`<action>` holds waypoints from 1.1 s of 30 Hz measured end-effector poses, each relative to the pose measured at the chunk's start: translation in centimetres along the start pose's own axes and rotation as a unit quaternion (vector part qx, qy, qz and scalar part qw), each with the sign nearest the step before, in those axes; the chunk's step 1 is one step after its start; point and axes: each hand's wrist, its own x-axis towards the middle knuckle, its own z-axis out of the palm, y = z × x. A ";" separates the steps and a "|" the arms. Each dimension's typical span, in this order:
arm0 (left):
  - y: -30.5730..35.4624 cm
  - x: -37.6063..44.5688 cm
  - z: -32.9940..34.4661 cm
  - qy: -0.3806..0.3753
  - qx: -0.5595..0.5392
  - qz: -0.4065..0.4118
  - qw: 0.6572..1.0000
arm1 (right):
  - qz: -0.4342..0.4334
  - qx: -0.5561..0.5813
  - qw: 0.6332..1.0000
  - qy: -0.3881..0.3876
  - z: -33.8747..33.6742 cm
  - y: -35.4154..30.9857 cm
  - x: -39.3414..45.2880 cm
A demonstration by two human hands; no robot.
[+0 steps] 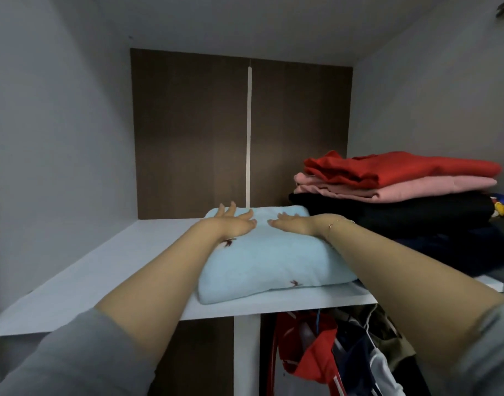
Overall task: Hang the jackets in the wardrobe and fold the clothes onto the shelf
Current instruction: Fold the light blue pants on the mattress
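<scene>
- The folded light-blue garment (270,258) lies on the white shelf (102,270), its near edge close to the shelf's front lip, placed there as the next folded item to store.
- The left hand (230,221) rests palm down on the far part of the garment, fingers spread and flat, gripping nothing; it looks set to press the fold flat or push it back.
- The right hand (293,224) lies beside it on the same garment, fingers extended and close together, also holding nothing.
- Just right of the garment, touching it, stands a pile of folded clothes (393,201): red on top, pink beneath, dark ones under those.
- Below the garment, under the shelf, jackets (345,352) hang, so that part of the job seems under way.
- The garment probably needs sliding deeper, level with the pile.
</scene>
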 end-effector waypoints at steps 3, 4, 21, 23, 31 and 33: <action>0.4 -1.0 -0.2 -0.002 -0.026 0.016 1.000 | -0.002 0.013 1.000 0.002 0.2 -0.5 -2.3; 0.3 -1.6 -0.4 -0.001 -0.053 0.030 0.998 | -0.004 0.006 1.000 0.002 0.1 -0.6 -3.3; -2.9 -10.1 -1.1 0.047 -0.473 0.032 0.879 | -0.024 0.131 0.987 0.090 2.4 -2.4 -10.4; -2.7 -10.9 -0.9 0.095 -0.391 0.027 0.915 | -0.040 0.137 0.983 0.118 2.6 -2.5 -10.7; 2.4 -14.6 -0.3 0.245 -0.269 0.167 0.916 | -0.128 0.340 0.880 0.305 3.4 -0.5 -17.3; 4.5 -15.7 1.0 0.236 -0.322 0.219 0.890 | -0.148 0.365 0.870 0.297 4.2 0.8 -20.4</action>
